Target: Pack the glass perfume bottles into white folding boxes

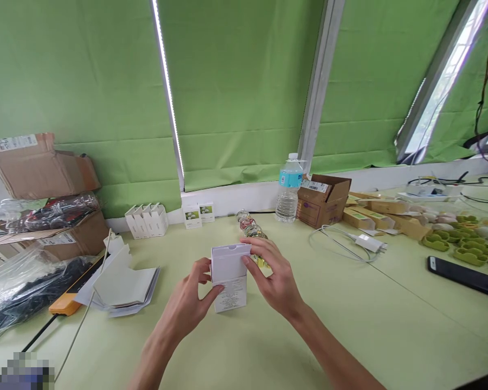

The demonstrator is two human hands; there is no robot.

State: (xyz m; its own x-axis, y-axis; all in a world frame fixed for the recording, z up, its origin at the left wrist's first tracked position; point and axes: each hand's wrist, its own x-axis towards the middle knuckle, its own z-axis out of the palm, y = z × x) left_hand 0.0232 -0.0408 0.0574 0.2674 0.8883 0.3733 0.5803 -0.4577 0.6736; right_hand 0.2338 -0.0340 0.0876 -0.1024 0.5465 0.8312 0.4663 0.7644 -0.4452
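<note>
A small white carton [230,293] stands upright on the table in front of me, with lines of small print on its lower face and a plain white upper part [229,265]. My left hand [192,295] grips its left side, thumb on the front and fingers behind the edge. At the upper right corner, my right hand [274,273] pinches the top, thumb in front and fingers bent over it. What is inside the carton is hidden. Just behind it runs a row of shiny round items [250,225], partly covered by my right hand.
White folded cartons [146,221] and two small picture boxes [199,214] stand at the back. Flat white sheets [126,290] lie left. A water bottle [288,189], brown box [323,200], charger with cable [370,243], green moulded pieces [472,252] and phone [467,276] are on the right.
</note>
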